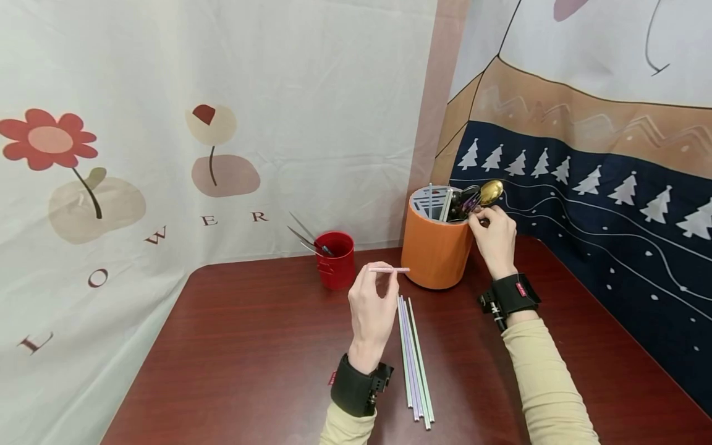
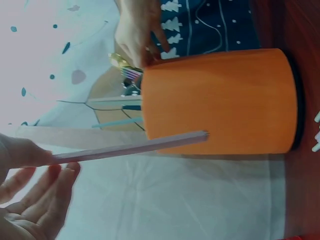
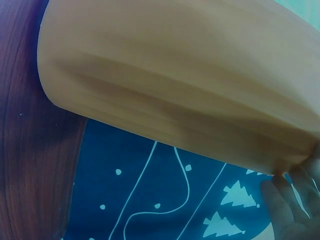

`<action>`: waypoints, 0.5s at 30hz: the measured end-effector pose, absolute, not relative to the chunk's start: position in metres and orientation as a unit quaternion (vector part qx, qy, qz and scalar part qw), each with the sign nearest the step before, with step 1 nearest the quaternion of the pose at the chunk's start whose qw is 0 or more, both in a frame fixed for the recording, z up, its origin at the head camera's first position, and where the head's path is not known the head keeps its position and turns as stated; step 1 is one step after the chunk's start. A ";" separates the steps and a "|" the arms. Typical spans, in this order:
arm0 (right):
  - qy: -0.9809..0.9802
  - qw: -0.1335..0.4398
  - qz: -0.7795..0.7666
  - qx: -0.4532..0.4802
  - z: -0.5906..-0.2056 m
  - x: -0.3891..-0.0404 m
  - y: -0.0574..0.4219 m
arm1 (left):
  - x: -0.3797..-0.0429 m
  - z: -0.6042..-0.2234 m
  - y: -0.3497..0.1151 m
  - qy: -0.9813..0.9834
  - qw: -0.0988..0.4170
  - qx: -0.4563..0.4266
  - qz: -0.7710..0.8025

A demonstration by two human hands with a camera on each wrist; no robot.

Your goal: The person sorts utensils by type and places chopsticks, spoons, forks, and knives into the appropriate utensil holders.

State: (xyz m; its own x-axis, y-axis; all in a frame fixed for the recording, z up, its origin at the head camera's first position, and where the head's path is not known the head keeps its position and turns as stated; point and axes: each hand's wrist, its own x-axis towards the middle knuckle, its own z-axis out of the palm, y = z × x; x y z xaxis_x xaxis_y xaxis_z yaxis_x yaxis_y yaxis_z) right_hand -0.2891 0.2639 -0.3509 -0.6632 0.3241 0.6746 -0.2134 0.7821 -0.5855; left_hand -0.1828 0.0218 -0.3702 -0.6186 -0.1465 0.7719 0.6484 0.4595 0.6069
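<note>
A pink chopstick (image 1: 392, 269) is pinched between the thumb and fingertips of my left hand (image 1: 369, 309), held above the table in front of the orange utensil holder (image 1: 436, 253). The left wrist view shows the chopstick (image 2: 132, 147) pointing across the holder's side. My right hand (image 1: 497, 240) pinches the holder's right rim; its fingertips are partly hidden in the right wrist view. Beside those fingers a gold spoon (image 1: 491, 192) sticks up, with a purplish fork and black utensils near it. Pale chopsticks (image 1: 447, 204) stand in the holder's slotted grey top (image 1: 423, 203).
Several pastel green and lilac chopsticks (image 1: 413, 364) lie on the dark red wooden table (image 1: 250, 346) between my forearms. A red cup (image 1: 336, 269) with thin metal utensils leaning out stands at the back, left of the holder. Printed cloths (image 1: 311, 123) hang behind and to the right.
</note>
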 end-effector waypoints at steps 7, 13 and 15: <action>-0.850 0.406 0.333 -0.032 -0.350 -0.289 0.264 | -0.186 -0.347 0.031 -0.719 0.451 -0.211 -0.486; -0.851 0.405 0.334 -0.033 -0.349 -0.289 0.263 | -0.203 -0.325 0.040 -0.702 0.468 -0.258 -0.471; -0.851 0.404 0.333 -0.035 -0.350 -0.289 0.263 | -0.211 -0.318 0.043 -0.701 0.466 -0.270 -0.468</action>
State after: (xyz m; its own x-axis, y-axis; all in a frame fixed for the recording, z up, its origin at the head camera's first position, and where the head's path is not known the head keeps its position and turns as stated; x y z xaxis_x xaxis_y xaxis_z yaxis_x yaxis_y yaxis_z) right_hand -0.2893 0.2628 -0.3497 -0.6711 0.3276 0.6651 -0.2100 0.7763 -0.5944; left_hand -0.2107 0.0427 -0.3185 -0.4196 -0.0589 0.9058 0.8142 0.4167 0.4043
